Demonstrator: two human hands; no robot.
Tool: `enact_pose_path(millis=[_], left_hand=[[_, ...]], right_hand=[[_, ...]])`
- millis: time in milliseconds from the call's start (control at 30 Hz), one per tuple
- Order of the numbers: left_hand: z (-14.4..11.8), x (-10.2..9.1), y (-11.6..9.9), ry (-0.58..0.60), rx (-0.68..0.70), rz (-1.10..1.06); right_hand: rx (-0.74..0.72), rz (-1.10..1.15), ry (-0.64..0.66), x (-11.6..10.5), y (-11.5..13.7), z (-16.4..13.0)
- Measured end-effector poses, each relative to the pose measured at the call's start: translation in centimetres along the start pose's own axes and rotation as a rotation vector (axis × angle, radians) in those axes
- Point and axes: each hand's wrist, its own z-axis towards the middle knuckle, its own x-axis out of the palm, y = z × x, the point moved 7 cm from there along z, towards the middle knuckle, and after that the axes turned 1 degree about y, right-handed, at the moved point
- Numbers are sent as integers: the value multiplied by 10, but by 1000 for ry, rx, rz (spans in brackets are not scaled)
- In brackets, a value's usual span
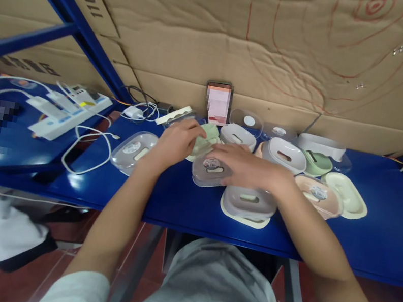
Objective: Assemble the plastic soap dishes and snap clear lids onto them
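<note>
My left hand [177, 142] has its fingers curled at the edge of a light green soap dish [210, 134] near the middle of the table. To its right, my right hand [245, 164] has its thumb and fingers around the right side of a clear soap dish lid [208, 171] with a round sticker; its palm hides part of the lid. Just below the right hand, a greyish soap dish [249, 200] sits on a cream tray [251, 221]. A lidded soap dish [133, 152] lies left of my left forearm.
Several soap dish parts stand on the right, among them a white dish [286, 155], a peach dish [318, 193] and a cream tray [348, 196]. A phone [217, 103] leans on the cardboard. A power strip [70, 116] and white cable [84, 170] lie left.
</note>
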Motion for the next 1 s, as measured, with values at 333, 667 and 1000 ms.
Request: enact_pose_path(millis=[333,667,1000], left_hand=[[-5,-19,-29,-46,95,-283],[-20,42,-72,410,239,-111],[-5,13,-48,195,196,-420]], right_hand=[[81,80,-63,-11,-29,4],[443,-286,-378,-63,-51,-23],[160,3,-100,-32,-17,-19]])
